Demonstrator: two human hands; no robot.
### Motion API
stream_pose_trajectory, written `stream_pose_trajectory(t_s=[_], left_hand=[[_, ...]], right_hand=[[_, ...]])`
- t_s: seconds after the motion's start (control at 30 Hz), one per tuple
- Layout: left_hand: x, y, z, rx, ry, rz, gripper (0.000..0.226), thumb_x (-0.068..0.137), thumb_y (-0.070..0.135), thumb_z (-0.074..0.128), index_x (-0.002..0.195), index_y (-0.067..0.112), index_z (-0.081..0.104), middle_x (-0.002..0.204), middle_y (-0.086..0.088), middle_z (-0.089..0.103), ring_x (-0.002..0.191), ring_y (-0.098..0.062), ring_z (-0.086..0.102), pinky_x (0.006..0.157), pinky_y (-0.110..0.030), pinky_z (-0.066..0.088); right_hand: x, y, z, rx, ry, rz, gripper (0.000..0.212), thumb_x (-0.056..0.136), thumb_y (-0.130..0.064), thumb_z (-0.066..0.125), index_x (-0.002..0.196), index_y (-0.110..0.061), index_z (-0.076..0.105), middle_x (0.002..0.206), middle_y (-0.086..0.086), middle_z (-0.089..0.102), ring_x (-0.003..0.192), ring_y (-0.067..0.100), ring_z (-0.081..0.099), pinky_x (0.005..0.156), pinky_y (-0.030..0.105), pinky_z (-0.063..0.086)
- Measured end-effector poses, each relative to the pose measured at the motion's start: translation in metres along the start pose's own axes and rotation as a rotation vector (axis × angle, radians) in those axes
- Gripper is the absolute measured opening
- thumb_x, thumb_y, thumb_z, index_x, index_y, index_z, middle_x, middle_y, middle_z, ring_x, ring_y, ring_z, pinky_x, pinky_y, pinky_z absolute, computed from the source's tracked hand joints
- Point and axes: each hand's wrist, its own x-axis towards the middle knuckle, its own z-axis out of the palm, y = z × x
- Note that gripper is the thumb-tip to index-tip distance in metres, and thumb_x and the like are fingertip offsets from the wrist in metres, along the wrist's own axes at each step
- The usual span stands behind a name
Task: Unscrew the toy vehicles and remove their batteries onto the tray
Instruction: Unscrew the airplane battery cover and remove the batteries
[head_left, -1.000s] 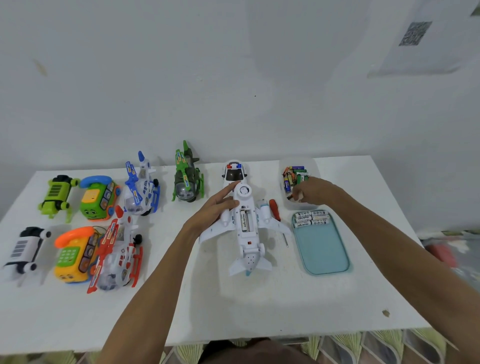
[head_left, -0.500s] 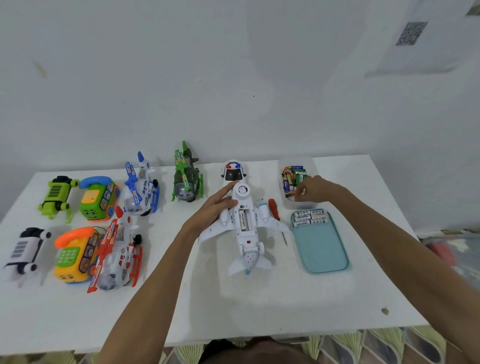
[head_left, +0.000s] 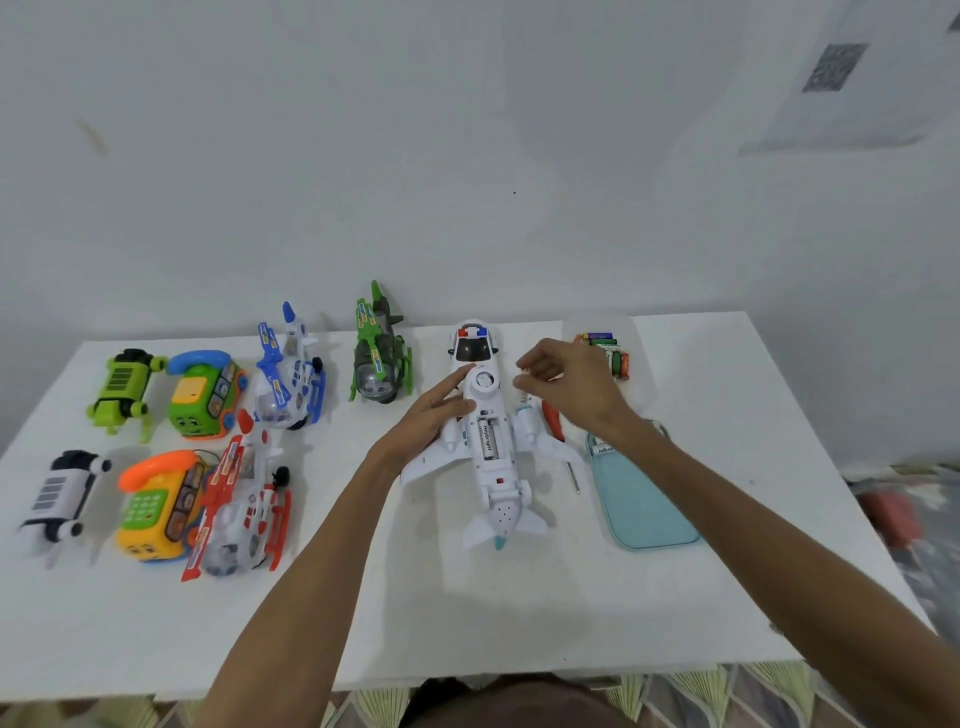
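White plane (head_left: 493, 470) under flat left fingers (head_left: 444, 392); right fingers (head_left: 535, 358) curled, grip unclear, near tray (head_left: 649, 509).

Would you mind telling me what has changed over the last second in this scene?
The right hand left the clear battery tub and moved left; it now hovers over the front of the white toy plane, fingers curled, and whether it pinches anything is unclear. The left hand stays on the plane; plane, tray and other toys are unmoved.
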Motion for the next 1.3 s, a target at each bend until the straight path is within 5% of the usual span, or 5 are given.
stream_pose_trajectory(t_s=[0.47, 0.87, 1.1, 1.2, 1.3], left_hand=[[-0.005, -0.002, -0.001, -0.023, 0.076, -0.006, 0.052, 0.099, 0.005, 0.058, 0.142, 0.034, 0.056, 0.134, 0.020, 0.066, 0.125, -0.005, 0.061, 0.101, -0.025, 0.050], [-0.012, 0.007, 0.004, 0.029, 0.036, 0.042, 0.052, 0.102, 0.007, 0.055, 0.143, 0.038, 0.052, 0.130, 0.019, 0.068, 0.126, -0.007, 0.061, 0.108, -0.030, 0.047], [-0.017, 0.011, -0.002, 0.055, 0.007, 0.033, 0.055, 0.103, 0.006, 0.054, 0.145, 0.041, 0.049, 0.127, 0.009, 0.072, 0.120, -0.012, 0.066, 0.104, -0.031, 0.050], [-0.024, 0.006, -0.010, 0.039, 0.026, 0.015, 0.056, 0.102, 0.006, 0.054, 0.147, 0.039, 0.048, 0.130, 0.024, 0.067, 0.125, -0.008, 0.063, 0.101, -0.028, 0.050], [-0.029, 0.004, -0.016, 0.037, 0.031, 0.003, 0.054, 0.103, 0.005, 0.052, 0.146, 0.038, 0.048, 0.127, 0.026, 0.068, 0.121, -0.008, 0.065, 0.094, -0.024, 0.054]], right_hand=[[-0.060, 0.019, 0.043, -0.365, -0.175, -0.486, 0.011, 0.093, -0.019, 0.068, 0.100, -0.013, 0.074, 0.103, -0.001, 0.074, 0.096, 0.017, 0.067, 0.098, 0.034, 0.045], [-0.023, -0.009, 0.026, -0.041, -0.299, 0.235, 0.023, 0.064, -0.012, 0.092, 0.081, -0.018, 0.078, 0.077, -0.011, 0.072, 0.059, -0.009, 0.057, 0.057, 0.006, 0.042], [-0.004, -0.004, 0.005, 0.310, -0.205, 0.415, 0.015, 0.080, 0.000, 0.079, 0.088, -0.008, 0.069, 0.075, 0.003, 0.068, 0.053, 0.008, 0.056, 0.050, 0.021, 0.046], [0.010, 0.026, -0.007, -0.008, -0.011, 0.344, 0.016, 0.084, -0.003, 0.073, 0.091, -0.018, 0.070, 0.087, 0.005, 0.072, 0.059, 0.009, 0.061, 0.062, 0.025, 0.048], [0.016, 0.041, 0.003, -0.475, -0.257, 0.194, 0.032, 0.089, -0.006, 0.068, 0.119, -0.016, 0.068, 0.114, 0.007, 0.070, 0.085, 0.015, 0.065, 0.079, 0.026, 0.052]])
